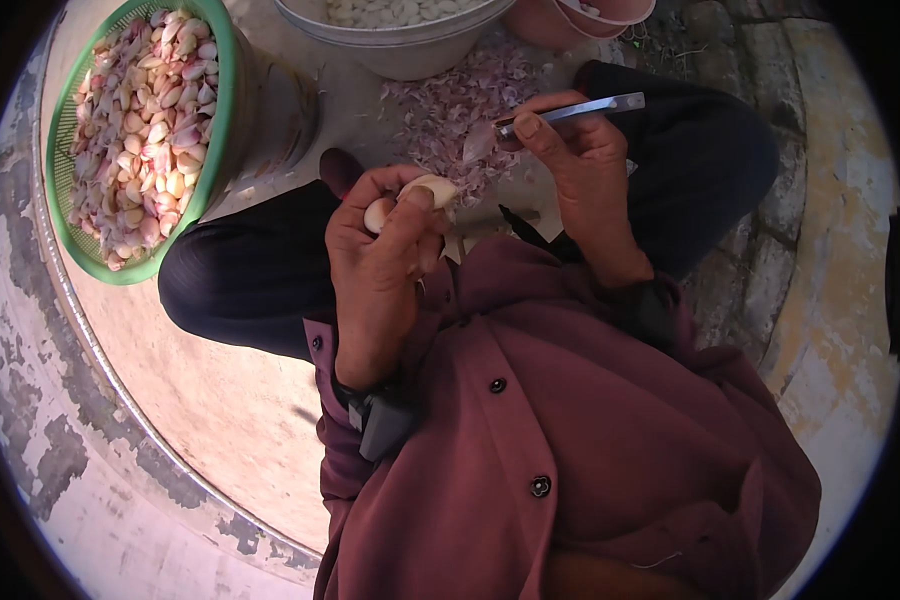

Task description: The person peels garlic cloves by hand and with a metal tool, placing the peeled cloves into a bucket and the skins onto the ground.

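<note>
Head view, clove (430,188), metal tray (220,400), paving (820,300)

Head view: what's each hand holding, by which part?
Left hand pinches a pale peeled garlic clove between thumb and fingertips. Right hand grips a slim silver metal knife near the blade, handle sticking out.

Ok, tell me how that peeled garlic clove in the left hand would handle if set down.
The garlic clove looks smooth and bare, so it is probably slippery in the left hand. Its rounded shape suggests it would roll. It is small, so likely light.
</note>
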Tool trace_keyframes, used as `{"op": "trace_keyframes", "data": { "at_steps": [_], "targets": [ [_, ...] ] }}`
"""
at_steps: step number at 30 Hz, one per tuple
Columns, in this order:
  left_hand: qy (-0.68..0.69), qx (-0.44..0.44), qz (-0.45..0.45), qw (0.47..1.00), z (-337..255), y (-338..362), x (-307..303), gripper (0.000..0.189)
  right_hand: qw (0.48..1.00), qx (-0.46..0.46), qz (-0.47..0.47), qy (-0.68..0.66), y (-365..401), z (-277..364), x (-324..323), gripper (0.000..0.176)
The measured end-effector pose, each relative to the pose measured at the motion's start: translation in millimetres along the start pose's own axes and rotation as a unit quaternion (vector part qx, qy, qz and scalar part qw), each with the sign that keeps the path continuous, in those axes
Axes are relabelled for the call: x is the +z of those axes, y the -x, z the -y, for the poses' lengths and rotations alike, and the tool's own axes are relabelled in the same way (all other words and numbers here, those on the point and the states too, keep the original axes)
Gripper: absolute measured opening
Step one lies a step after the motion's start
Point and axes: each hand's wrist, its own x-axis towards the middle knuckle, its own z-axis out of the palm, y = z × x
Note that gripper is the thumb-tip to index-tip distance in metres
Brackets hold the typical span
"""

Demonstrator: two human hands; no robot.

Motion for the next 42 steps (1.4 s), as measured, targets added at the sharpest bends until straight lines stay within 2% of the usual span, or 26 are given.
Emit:
{"op": "trace_keyframes", "data": {
  "at_steps": [1,5,7,8,10,13,16,19,21,25,31,32,35,37,40,42],
  "targets": [
    [0.000,-0.001,0.001,1.000,-2,1,-2,0.018,0.999,-0.009,-0.043,0.026,-4,-7,-8,0.017],
    [0.007,-0.011,0.015,1.000,-7,-1,-6,0.019,0.996,0.017,-0.030,0.080,-5,-16,-30,0.021],
    [0.014,-0.018,0.023,0.999,-4,-1,-7,0.018,0.988,0.005,0.045,0.147,8,6,-11,0.021],
    [0.014,-0.014,0.021,1.000,-3,-3,-6,0.018,0.988,0.005,0.044,0.148,12,11,-5,0.021],
    [0.014,-0.011,0.020,1.000,-1,-3,-2,0.017,0.991,-0.019,0.109,0.079,17,18,5,0.022],
    [0.011,-0.026,0.024,0.999,0,-1,6,0.016,0.996,-0.010,0.086,0.025,22,20,15,0.017],
    [-0.022,-0.019,0.014,0.999,0,0,11,0.016,0.994,-0.026,0.074,0.073,23,19,11,0.016],
    [-0.026,-0.024,0.013,0.999,-1,3,13,0.016,0.994,-0.015,0.091,0.059,24,23,9,0.017],
    [-0.075,0.012,0.022,0.997,1,4,12,0.017,0.994,-0.017,0.091,0.064,24,21,9,0.016],
    [-0.086,0.030,0.053,0.994,3,9,10,0.019,0.993,-0.015,0.089,0.071,25,15,9,0.016],
    [-0.039,0.000,0.017,0.999,8,4,9,0.022,0.995,-0.031,0.070,0.064,24,17,9,0.014],
    [0.005,-0.011,0.032,0.999,11,2,3,0.021,0.995,-0.031,0.070,0.064,23,17,10,0.014],
    [0.060,-0.025,0.045,0.997,12,0,4,0.023,0.996,-0.009,0.081,0.027,23,17,14,0.015],
    [0.070,-0.026,0.039,0.996,12,1,6,0.026,0.999,-0.010,0.041,-0.023,24,17,19,0.011],
    [0.004,0.009,0.034,0.999,12,4,6,0.033,0.997,0.044,0.028,-0.054,22,23,20,0.012],
    [-0.077,0.015,0.022,0.997,13,6,7,0.037,0.997,0.032,0.037,-0.060,21,21,20,0.013]
  ]
}}
